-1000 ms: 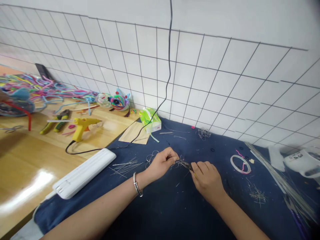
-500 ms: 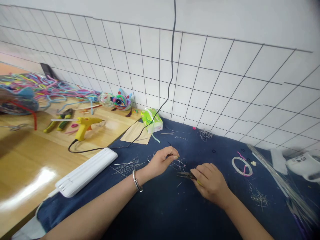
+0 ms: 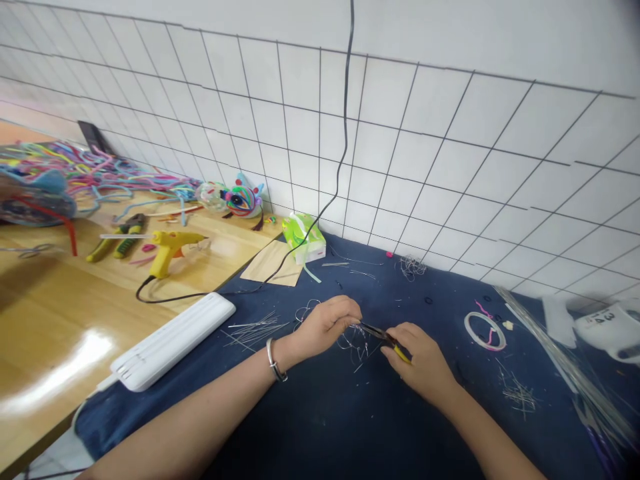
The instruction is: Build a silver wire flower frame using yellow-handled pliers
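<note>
Bent loops of thin wire (image 3: 354,341) hang from the pinched fingers of my left hand (image 3: 327,325), above the dark blue cloth (image 3: 310,420). My right hand (image 3: 420,360) is wrapped round yellow-handled pliers (image 3: 383,335). Their long, narrow jaws point left and meet the wire right at my left fingertips. Whether the jaws are clamped on the wire is too small to tell. More curved wire (image 3: 304,311) shows behind my left hand. To its left lies a bundle of straight wire pieces (image 3: 257,330).
A white power strip (image 3: 173,341) and a yellow glue gun (image 3: 170,250) lie to the left, with colourful pipe cleaners (image 3: 115,175) behind. A tissue pack (image 3: 305,239) stands near the wall. Right are a tape ring (image 3: 485,331), long wires (image 3: 560,360) and a white mug (image 3: 605,330).
My right hand has raised the pliers and turned them, bringing the jaws up to my left fingertips. My left hand has barely moved and keeps its pinch on the wire.
</note>
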### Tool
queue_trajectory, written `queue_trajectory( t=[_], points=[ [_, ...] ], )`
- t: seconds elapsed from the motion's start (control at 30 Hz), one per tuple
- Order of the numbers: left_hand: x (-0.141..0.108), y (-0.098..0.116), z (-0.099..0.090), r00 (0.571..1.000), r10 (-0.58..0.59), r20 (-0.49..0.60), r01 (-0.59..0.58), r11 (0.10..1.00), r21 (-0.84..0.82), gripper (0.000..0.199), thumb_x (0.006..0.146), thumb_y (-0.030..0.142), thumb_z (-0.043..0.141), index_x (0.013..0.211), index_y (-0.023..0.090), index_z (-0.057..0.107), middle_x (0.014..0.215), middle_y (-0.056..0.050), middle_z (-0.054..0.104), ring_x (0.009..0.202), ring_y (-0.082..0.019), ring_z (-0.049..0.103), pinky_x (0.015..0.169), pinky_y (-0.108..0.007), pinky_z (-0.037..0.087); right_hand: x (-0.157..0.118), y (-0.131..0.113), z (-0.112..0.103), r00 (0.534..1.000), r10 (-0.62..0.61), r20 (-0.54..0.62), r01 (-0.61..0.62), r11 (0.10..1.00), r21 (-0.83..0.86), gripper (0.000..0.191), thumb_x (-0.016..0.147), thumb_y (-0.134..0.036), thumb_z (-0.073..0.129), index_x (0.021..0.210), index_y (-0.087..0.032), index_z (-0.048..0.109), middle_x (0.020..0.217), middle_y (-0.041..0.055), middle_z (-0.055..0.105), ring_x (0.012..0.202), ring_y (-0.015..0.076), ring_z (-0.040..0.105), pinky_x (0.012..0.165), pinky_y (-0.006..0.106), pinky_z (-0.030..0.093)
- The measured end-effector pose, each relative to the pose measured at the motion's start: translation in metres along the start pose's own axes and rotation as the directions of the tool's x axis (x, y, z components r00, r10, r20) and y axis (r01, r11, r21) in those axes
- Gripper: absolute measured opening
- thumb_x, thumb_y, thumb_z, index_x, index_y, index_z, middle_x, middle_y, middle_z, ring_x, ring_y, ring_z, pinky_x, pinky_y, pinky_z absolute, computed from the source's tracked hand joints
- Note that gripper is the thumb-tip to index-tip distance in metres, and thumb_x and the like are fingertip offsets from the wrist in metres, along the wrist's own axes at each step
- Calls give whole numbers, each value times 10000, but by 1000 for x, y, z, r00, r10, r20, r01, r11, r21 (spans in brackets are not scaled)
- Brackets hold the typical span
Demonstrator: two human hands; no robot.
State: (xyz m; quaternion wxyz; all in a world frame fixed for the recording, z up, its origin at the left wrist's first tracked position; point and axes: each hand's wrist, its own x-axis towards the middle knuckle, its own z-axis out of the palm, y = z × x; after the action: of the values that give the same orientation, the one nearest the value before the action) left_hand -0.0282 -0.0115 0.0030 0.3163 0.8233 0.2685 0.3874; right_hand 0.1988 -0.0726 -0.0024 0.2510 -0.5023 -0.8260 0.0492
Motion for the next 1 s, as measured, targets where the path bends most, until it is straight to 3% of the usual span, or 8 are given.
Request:
queue_trajectory(
  t=[0.33, 0.67, 1.0],
  points=[
    [-1, -3, -2, 999, 50, 15, -51, 994, 93, 184, 885, 170, 374, 885, 174, 558, 873, -61, 584, 848, -155, 532, 774, -282, 431, 1, -3, -6, 987, 88, 135, -108, 983, 151, 172, 795, -258, 539, 954, -216, 588, 843, 19, 589, 761, 143, 563, 689, 261, 467],
    [-3, -8, 1, 979, 204, 27, -205, 958, 199, 163, 869, 130, 390, 915, 155, 544, 898, -67, 595, 864, -163, 529, 758, -312, 454, 2, -13, -11, 968, 161, 194, -190, 972, 140, 160, 802, -251, 514, 933, -225, 602, 809, 12, 567, 743, 142, 539, 686, 262, 432],
    [-4, -7, 4, 973, 227, 27, -228, 953, 201, 178, 830, 71, 404, 915, 153, 537, 900, -73, 591, 859, -170, 526, 746, -321, 459, 2, -14, -10, 961, 176, 213, -207, 969, 134, 144, 799, -251, 519, 913, -234, 606, 783, 4, 555, 732, 144, 530, 681, 265, 419]
  ],
)
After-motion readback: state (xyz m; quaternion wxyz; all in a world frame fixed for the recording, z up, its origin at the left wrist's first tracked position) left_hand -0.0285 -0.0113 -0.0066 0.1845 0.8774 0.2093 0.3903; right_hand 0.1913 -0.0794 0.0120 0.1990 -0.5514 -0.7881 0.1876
